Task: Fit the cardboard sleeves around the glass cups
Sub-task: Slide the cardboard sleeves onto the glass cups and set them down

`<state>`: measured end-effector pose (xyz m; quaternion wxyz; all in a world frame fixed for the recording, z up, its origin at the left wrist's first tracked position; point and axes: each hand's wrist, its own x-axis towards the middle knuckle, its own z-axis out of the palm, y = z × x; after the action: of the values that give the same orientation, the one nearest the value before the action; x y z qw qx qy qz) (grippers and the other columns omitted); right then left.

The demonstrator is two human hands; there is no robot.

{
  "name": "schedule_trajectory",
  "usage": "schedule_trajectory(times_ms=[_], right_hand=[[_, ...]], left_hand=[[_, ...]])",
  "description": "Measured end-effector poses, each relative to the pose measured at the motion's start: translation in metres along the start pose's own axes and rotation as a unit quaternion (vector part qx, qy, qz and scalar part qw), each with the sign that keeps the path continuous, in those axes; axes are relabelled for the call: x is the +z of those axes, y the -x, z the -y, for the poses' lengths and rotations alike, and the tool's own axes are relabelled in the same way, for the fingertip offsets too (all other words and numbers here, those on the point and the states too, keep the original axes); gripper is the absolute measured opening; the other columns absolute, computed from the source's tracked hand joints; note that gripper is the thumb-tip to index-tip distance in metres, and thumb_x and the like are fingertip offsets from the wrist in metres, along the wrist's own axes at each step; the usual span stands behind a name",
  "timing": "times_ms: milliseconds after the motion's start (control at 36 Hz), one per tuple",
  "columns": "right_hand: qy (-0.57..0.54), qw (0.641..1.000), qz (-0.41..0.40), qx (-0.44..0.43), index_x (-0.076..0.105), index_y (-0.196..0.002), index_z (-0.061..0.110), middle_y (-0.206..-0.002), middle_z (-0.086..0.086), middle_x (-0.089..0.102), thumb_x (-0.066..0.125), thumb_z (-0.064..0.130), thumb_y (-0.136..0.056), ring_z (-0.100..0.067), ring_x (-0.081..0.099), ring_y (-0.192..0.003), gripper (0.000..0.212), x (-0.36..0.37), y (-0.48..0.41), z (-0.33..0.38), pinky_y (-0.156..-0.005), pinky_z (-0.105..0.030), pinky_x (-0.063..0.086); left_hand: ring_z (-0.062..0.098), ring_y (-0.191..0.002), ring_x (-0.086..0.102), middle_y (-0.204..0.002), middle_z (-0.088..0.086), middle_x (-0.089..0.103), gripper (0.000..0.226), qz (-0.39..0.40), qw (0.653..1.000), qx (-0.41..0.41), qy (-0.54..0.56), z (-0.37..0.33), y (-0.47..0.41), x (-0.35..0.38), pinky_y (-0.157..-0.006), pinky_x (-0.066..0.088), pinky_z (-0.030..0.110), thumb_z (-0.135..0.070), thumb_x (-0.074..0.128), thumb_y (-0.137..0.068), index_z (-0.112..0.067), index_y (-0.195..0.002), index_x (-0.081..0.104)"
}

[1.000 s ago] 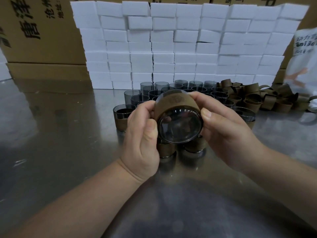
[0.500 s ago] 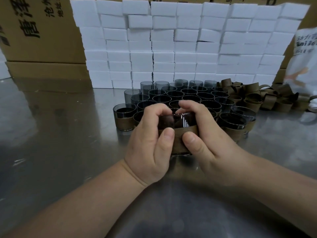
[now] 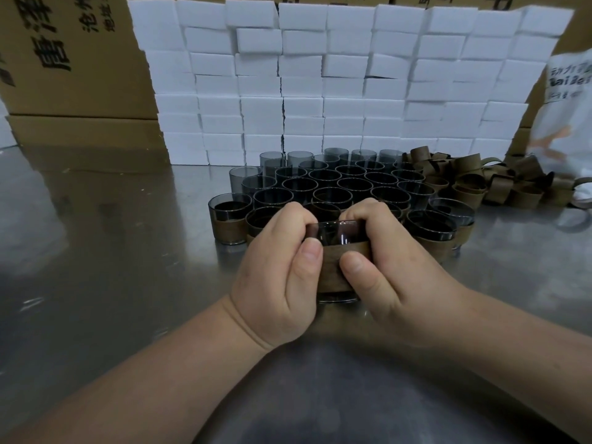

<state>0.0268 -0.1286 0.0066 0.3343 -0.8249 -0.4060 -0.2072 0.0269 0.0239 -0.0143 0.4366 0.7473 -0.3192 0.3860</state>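
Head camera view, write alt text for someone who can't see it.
A left hand and right hand grip an upright smoky grey glass cup wearing a brown cardboard sleeve, at a shiny metal table. Behind stand rows of more grey glass cups, a few sleeved, a heap of loose brown sleeves to their right, and a wall of white blocks.

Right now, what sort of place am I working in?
Probably a packing or assembly workshop: dozens of glass cups stand in rows on a steel table, loose sleeves are heaped beside them, and white boxes are stacked behind.
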Motion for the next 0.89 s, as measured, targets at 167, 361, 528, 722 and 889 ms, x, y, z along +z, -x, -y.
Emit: schedule_trajectory(times_ms=[167, 361, 528, 722, 889], right_hand=[[0.004, 1.0, -0.005, 0.004, 0.034, -0.099, 0.03, -0.09, 0.008, 0.043, 0.03, 0.055, -0.08, -0.009, 0.042, -0.074, 0.031, -0.0008, 0.0003, 0.0011, -0.064, -0.038, 0.043], [-0.002, 1.0, -0.006, 0.011, 0.032, -0.092, 0.036, -0.087, 0.01, 0.043, 0.031, 0.055, -0.079, -0.009, 0.043, -0.073, 0.023, -0.0003, 0.0012, 0.0003, -0.063, -0.036, 0.043], [-0.003, 1.0, -0.009, 0.013, 0.032, -0.091, 0.035, -0.088, 0.007, 0.045, 0.03, 0.055, -0.08, -0.012, 0.044, -0.073, 0.022, -0.0001, 0.002, 0.0018, -0.064, -0.041, 0.043], [0.0, 1.0, -0.011, 0.02, 0.033, -0.091, 0.033, -0.086, 0.008, 0.044, 0.03, 0.054, -0.08, -0.012, 0.043, -0.071, 0.025, 0.0004, 0.002, 0.0016, -0.063, -0.044, 0.043], [0.006, 1.0, -0.008, 0.011, 0.033, -0.091, 0.033, -0.086, 0.005, 0.044, 0.03, 0.053, -0.081, -0.013, 0.043, -0.071, 0.023, 0.0001, 0.0017, 0.0017, -0.063, -0.045, 0.043]], left_hand=[[0.016, -0.058, 0.041, -0.067, 0.008, 0.044, 0.03, 0.002, 1.0, 0.006, 0.007, -0.0012, -0.0009, 0.0005, -0.055, 0.035, 0.029, -0.023, 0.029, -0.089, -0.002, -0.076, 0.047], [0.018, -0.058, 0.043, -0.067, 0.009, 0.046, 0.035, 0.004, 1.0, 0.006, 0.007, -0.0004, -0.001, 0.0001, -0.054, 0.037, 0.033, -0.023, 0.029, -0.089, 0.003, -0.076, 0.049], [0.014, -0.059, 0.043, -0.065, 0.006, 0.046, 0.037, -0.004, 1.0, 0.017, -0.01, -0.0016, -0.0019, -0.0003, -0.055, 0.037, 0.029, -0.021, 0.029, -0.089, 0.007, -0.078, 0.051], [0.018, -0.059, 0.045, -0.064, 0.001, 0.043, 0.031, -0.006, 1.0, 0.021, -0.009, -0.0013, -0.0019, -0.0005, -0.058, 0.039, 0.04, -0.022, 0.028, -0.089, -0.003, -0.072, 0.047], [0.018, -0.06, 0.046, -0.065, -0.001, 0.043, 0.038, -0.005, 1.0, 0.026, -0.004, 0.0017, -0.0005, 0.0, -0.062, 0.041, 0.044, -0.031, 0.03, -0.094, -0.006, -0.07, 0.046]])
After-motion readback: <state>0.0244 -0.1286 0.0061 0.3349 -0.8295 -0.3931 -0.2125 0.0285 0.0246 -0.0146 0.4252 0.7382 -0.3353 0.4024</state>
